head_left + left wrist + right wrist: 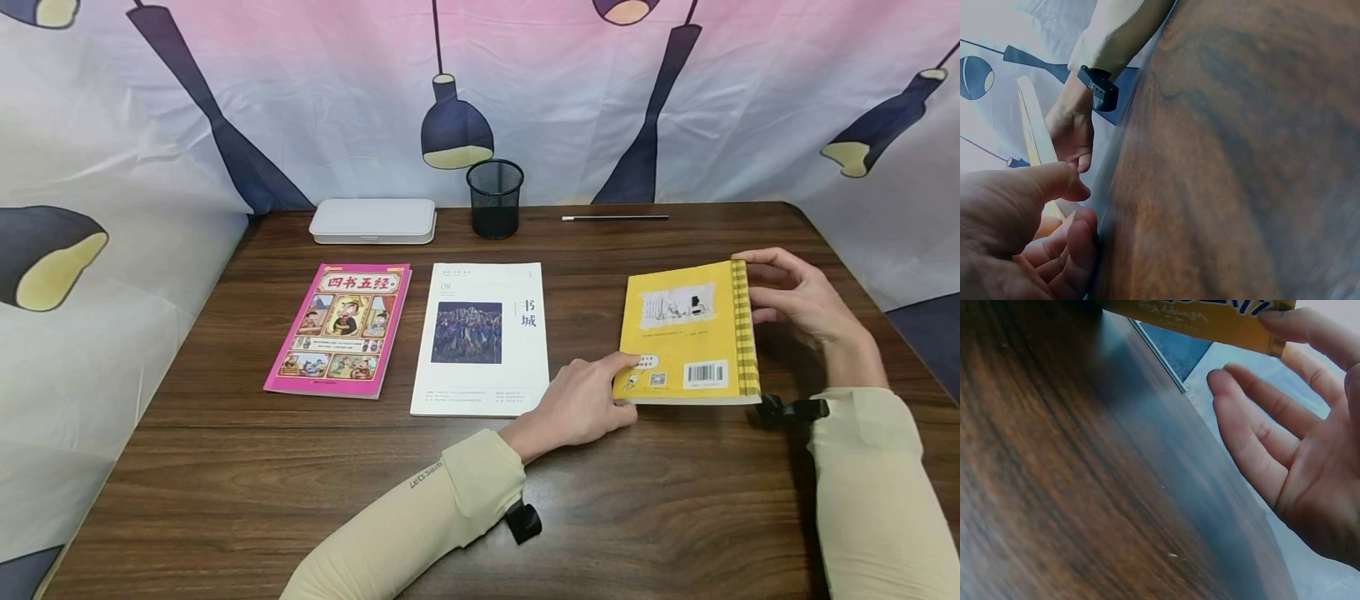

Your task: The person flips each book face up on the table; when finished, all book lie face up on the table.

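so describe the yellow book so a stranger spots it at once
On the brown table, in the head view, look right past the white magazine. The yellow book there has a checked strip down its right edge, unlike the magazine and the pink book.

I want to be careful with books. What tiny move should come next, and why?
Perhaps gently lower the yellow rectangular paper book flat onto the dark brown wooden table. The left hand and right hand both hold it, and its right side looks raised: the right wrist view shows its underside.
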The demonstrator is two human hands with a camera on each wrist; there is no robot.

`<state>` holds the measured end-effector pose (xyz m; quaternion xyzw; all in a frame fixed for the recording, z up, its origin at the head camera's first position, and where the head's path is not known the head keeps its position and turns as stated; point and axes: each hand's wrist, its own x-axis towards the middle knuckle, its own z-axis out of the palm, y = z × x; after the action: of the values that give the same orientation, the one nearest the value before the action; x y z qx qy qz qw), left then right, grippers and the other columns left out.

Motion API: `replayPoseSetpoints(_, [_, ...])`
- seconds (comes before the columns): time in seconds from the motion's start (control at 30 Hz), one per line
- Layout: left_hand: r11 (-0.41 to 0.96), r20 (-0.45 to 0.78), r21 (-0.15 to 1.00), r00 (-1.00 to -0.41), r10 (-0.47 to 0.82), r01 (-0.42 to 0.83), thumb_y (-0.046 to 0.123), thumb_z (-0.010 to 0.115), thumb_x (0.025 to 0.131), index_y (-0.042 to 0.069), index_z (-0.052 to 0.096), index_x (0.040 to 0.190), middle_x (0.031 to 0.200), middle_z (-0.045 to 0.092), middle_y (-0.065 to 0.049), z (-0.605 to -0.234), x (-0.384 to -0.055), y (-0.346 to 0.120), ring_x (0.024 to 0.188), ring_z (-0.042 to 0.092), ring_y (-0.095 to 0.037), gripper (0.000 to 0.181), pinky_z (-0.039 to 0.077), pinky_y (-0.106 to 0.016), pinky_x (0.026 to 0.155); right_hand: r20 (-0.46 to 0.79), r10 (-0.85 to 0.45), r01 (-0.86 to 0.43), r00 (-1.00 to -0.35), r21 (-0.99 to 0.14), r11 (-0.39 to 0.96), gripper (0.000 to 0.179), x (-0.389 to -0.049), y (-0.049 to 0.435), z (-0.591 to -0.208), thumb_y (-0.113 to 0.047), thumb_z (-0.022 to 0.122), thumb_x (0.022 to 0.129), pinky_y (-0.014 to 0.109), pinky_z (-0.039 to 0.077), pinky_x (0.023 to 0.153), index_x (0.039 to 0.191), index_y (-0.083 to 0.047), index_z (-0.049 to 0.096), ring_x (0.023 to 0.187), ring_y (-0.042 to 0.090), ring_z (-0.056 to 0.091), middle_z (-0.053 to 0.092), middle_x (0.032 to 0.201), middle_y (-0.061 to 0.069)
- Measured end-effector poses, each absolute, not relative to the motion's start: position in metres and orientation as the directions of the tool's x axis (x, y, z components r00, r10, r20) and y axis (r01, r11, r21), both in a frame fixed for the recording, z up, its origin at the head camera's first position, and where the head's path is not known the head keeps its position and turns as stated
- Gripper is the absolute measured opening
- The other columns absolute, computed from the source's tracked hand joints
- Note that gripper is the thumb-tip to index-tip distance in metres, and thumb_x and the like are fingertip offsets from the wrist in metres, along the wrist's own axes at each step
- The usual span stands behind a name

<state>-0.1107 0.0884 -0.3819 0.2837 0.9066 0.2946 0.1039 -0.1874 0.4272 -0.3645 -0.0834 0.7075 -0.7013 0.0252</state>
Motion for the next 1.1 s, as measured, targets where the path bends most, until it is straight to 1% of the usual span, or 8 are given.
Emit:
replayPoseSetpoints(0.2, [0.634, 0.039, 0.603, -0.812, 0.583, 0.484, 0.021, 0.073, 0.092, 0.019, 0.059, 0.152, 0.123, 0.076, 0.003, -0.382, -0.111, 0.087, 0.046, 0.038, -0.001, 0.062, 0.028, -0.015, 0.042, 0.159, -0.225, -0.119, -0.961, -0.976, -0.181, 0.052, -0.189, 0.428, -0.369, 0.021, 0.049, 0.100, 0.029, 0.064, 0.069, 0.142, -0.007, 0.061, 0.099, 0.015, 0.077, 0.074, 0.125, 0.001])
replayPoseSetpoints(0.33, [0.597, 0.075, 0.629, -0.803, 0.591, 0.498, 0.019, 0.072, 0.092, 0.017, 0.061, 0.150, 0.088, 0.075, 0.005, -0.383, -0.112, 0.086, 0.044, 0.031, 0.001, 0.059, 0.021, -0.014, 0.041, 0.194, -0.251, -0.122, -0.948, -0.953, -0.277, 0.052, -0.189, 0.429, -0.371, 0.021, 0.046, 0.102, 0.028, 0.064, 0.070, 0.143, -0.006, 0.060, 0.101, 0.016, 0.076, 0.073, 0.125, 0.005])
replayPoseSetpoints(0.4, [0.575, 0.088, 0.652, -0.803, 0.590, 0.494, 0.017, 0.071, 0.092, 0.015, 0.061, 0.150, 0.071, 0.065, 0.007, -0.383, -0.113, 0.086, 0.045, 0.031, 0.001, 0.058, 0.021, -0.014, 0.042, 0.206, -0.261, -0.119, -0.943, -0.941, -0.316, 0.051, -0.190, 0.429, -0.372, 0.021, 0.044, 0.102, 0.029, 0.064, 0.069, 0.144, -0.005, 0.059, 0.102, 0.017, 0.076, 0.073, 0.126, 0.006])
replayPoseSetpoints(0.47, [0.556, 0.099, 0.674, -0.805, 0.585, 0.487, 0.016, 0.070, 0.092, 0.014, 0.062, 0.149, 0.062, 0.056, 0.009, -0.383, -0.113, 0.085, 0.045, 0.033, 0.002, 0.057, 0.021, -0.014, 0.043, 0.226, -0.273, -0.119, -0.935, -0.925, -0.360, 0.050, -0.191, 0.428, -0.372, 0.021, 0.042, 0.103, 0.030, 0.064, 0.069, 0.144, -0.004, 0.058, 0.104, 0.018, 0.076, 0.073, 0.131, 0.008])
replayPoseSetpoints(0.6, [0.531, 0.134, 0.698, -0.816, 0.562, 0.480, 0.016, 0.068, 0.094, 0.015, 0.065, 0.146, 0.063, 0.056, 0.012, -0.384, -0.114, 0.085, 0.048, 0.039, 0.004, 0.052, 0.024, -0.013, 0.044, 0.283, -0.305, -0.118, -0.909, -0.879, -0.462, 0.048, -0.192, 0.427, -0.370, 0.021, 0.037, 0.104, 0.031, 0.064, 0.067, 0.143, 0.000, 0.056, 0.104, 0.022, 0.077, 0.070, 0.139, 0.014])
replayPoseSetpoints(0.83, [0.494, 0.179, 0.733, -0.834, 0.521, 0.467, 0.015, 0.066, 0.096, 0.013, 0.069, 0.141, 0.069, 0.061, 0.009, -0.385, -0.113, 0.084, 0.052, 0.045, 0.004, 0.045, 0.029, -0.013, 0.044, 0.321, -0.301, -0.111, -0.898, -0.827, -0.550, 0.045, -0.193, 0.423, -0.366, 0.021, 0.036, 0.104, 0.028, 0.058, 0.058, 0.141, 0.003, 0.053, 0.082, 0.026, 0.074, 0.071, 0.135, 0.022])
replayPoseSetpoints(0.97, [0.475, 0.213, 0.749, -0.846, 0.489, 0.463, 0.015, 0.067, 0.096, 0.015, 0.071, 0.138, 0.066, 0.059, 0.010, -0.385, -0.113, 0.084, 0.049, 0.041, 0.005, 0.042, 0.029, -0.012, 0.043, 0.309, -0.233, -0.135, -0.922, -0.821, -0.554, 0.043, -0.193, 0.420, -0.365, 0.021, 0.039, 0.103, 0.029, 0.042, 0.051, 0.139, 0.004, 0.056, 0.071, 0.025, 0.069, 0.074, 0.127, 0.024])
replayPoseSetpoints(1.1, [0.468, 0.235, 0.755, -0.856, 0.461, 0.459, 0.017, 0.068, 0.097, 0.017, 0.073, 0.136, 0.063, 0.057, 0.011, -0.385, -0.113, 0.084, 0.048, 0.039, 0.006, 0.040, 0.029, -0.012, 0.044, 0.254, -0.123, -0.159, -0.959, -0.847, -0.506, 0.038, -0.194, 0.414, -0.361, 0.018, 0.047, 0.102, 0.033, 0.028, 0.052, 0.135, 0.003, 0.062, 0.062, 0.021, 0.062, 0.078, 0.116, 0.020])
